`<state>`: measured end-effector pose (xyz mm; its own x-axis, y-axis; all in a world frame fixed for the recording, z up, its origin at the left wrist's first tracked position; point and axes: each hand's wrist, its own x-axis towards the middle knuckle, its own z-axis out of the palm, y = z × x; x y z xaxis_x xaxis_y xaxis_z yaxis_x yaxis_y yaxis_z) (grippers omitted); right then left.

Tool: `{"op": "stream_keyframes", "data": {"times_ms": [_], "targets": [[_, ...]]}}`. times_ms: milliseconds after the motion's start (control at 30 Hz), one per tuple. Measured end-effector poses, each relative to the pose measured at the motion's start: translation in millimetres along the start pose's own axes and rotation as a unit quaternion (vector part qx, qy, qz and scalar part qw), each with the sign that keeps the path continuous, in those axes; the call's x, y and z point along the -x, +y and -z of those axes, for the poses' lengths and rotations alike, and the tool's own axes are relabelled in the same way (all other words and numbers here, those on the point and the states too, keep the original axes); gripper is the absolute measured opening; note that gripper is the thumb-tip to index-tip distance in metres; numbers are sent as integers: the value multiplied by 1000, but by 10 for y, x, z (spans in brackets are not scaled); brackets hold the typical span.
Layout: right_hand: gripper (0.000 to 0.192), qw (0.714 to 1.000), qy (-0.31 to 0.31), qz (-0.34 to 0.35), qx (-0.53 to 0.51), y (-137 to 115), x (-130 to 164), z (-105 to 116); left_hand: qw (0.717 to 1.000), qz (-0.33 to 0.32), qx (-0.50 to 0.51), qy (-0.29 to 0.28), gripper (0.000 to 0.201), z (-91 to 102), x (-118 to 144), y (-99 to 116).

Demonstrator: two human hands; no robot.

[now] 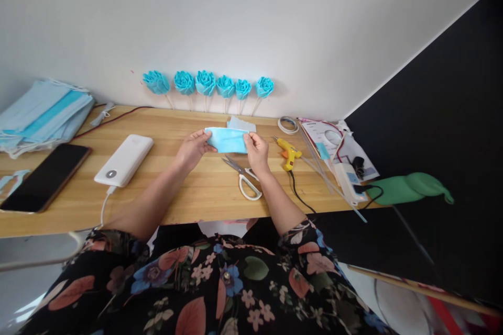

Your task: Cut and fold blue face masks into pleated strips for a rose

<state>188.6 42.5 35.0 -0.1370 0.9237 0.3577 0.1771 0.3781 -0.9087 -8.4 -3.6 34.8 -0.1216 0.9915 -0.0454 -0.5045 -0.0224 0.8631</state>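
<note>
A person in a floral top sits at a wooden desk (pixel 188 204), both bare hands raised just above it. The left hand (pixel 191 149) pinches the left edge of a blue face mask (pixel 228 140), fingers closed on the fabric. The right hand (pixel 257 152) grips the mask's right edge the same way, so the mask is stretched flat between them. White-handled scissors (pixel 245 178) lie on the desk just beneath, at 6 o'clock from the mask. A yellow glue gun (pixel 288 154) rests at 3 o'clock. A white power bank (pixel 124 159) sits at 9 o'clock, with a dark phone (pixel 45 175) beyond it. Six blue fabric roses (pixel 206 84) lean on the wall at 12 o'clock. A stack of masks (pixel 43 115) fills the far left.
</note>
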Motion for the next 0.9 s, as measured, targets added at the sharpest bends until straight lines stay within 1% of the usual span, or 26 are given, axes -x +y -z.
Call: {"op": "stream_keyframes", "data": {"times_ms": [233, 367, 533, 600, 633, 700, 767, 833, 900], "targets": [[43, 1000, 0, 5, -1, 26, 1, -4, 1000, 3, -7, 11, 38, 17, -10, -33], [43, 1000, 7, 19, 2, 38, -1, 11, 1000, 8, -9, -16, 47, -7, 0, -43], [42, 998, 16, 31, 44, 40, -13, 29, 997, -16, -51, -52, 55, -36, 22, -45], [41, 998, 11, 35, 49, 35, -18, 38, 995, 2, -80, -61, 53, -21, 23, -35], [41, 998, 7, 38, 51, 30, -18, 43, 994, 9, -93, -55, 50, -8, 21, -24], [40, 997, -15, 49, 60, 13, -8, 49, 993, 23, -106, -37, 47, 24, 13, 8], [37, 993, -63, 69, 70, -11, 16, 45, 994, 38, -101, -36, 54, 49, 9, 48], [35, 985, -125, 97, 75, -35, 50, 26, 991, 53, -96, -70, 65, 53, 20, 86], [34, 973, -177, 124, 78, -51, 85, -2, 984, 49, -131, -110, 67, 32, 48, 114]]}}
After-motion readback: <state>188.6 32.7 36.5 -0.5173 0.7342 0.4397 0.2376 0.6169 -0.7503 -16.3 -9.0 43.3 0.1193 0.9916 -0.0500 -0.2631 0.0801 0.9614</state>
